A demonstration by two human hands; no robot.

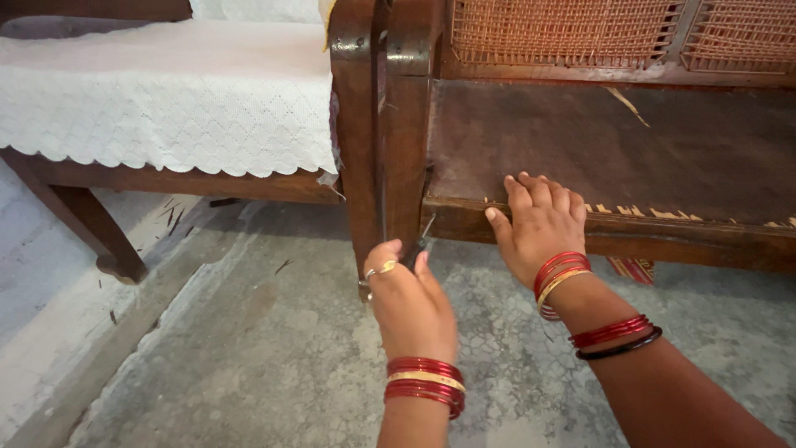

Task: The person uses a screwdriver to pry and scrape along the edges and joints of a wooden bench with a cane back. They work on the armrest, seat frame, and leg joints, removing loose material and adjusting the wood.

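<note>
My left hand (406, 303), with a ring and red and gold bangles, is closed around a small dark-handled tool (423, 236). The tool's thin metal tip points up at the corner where the dark wooden leg (402, 149) meets the seat's front rail (663, 236). My right hand (539, 224), also in bangles, lies palm down on that front rail, fingers curled over its top edge. The seat panel (613, 141) behind it is bare dark board with frayed cane strands along the front.
A woven cane backrest (572, 33) stands behind the seat. A second wooden seat with a white lace cover (166, 99) adjoins on the left, its leg (91, 228) on the cracked grey concrete floor (274, 348). Cane scraps lie on the floor.
</note>
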